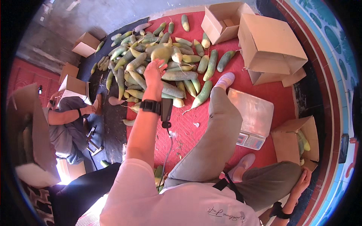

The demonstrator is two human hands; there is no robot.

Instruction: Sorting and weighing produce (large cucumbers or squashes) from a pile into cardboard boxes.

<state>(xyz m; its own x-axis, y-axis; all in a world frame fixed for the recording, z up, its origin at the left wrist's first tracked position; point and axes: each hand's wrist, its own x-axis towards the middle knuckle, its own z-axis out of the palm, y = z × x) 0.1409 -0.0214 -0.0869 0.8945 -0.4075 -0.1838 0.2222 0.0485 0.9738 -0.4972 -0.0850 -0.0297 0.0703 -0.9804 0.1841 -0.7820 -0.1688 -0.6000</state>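
Observation:
My left hand (154, 72) is stretched out over a heap of green radishes (138, 80). Its fingers meet the near end of a thick yellow-green radish (161, 53), which looks blurred and stands out above the others. Whether the fingers grip that radish or only touch it is unclear. My right hand (304, 180) rests on my right knee and holds nothing. Close to that knee, an open cardboard box (288, 141) has a few radishes (304, 144) inside. A digital scale (251, 113) with a bare metal plate lies on the red mat beside my left leg.
Two large cardboard boxes (271, 42) (223, 25) stand at the far right. Smaller boxes (86, 45) (74, 84) line the left side. Another person (68, 121) sits at left near a tall box (34, 135). The red mat (181, 132) carries scattered plant scraps.

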